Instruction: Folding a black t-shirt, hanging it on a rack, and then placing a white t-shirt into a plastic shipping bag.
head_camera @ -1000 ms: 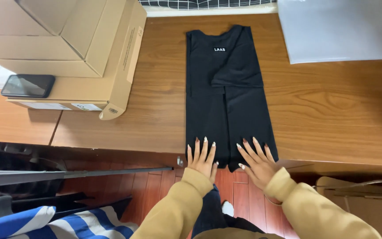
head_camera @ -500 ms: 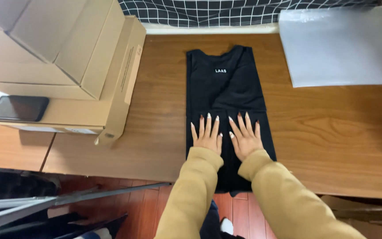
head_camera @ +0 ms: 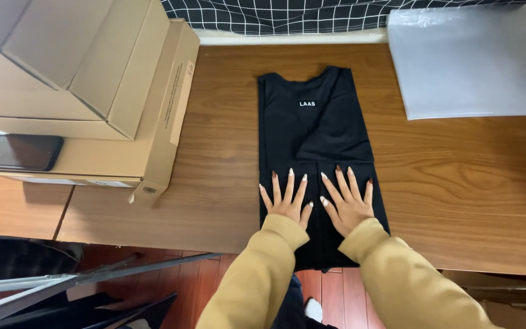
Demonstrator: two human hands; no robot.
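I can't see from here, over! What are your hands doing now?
Left hand and right hand flat, fingers spread, side by side on the black shirt. Shirt folded narrow on the table, hem over the edge. Boxes off left, nothing blocking.

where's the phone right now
In the head view, the black rectangular phone lies far left on the flat brown cardboard box, below the big open carton, well left of the folded black garment.

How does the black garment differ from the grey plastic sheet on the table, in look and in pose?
The black garment is dark, opaque cloth, folded into a narrow strip; the grey plastic sheet is pale, glossy and wide. The garment hangs over the near edge of the table, with the left hand and right hand flat on it; the sheet is untouched. Both lie flat.
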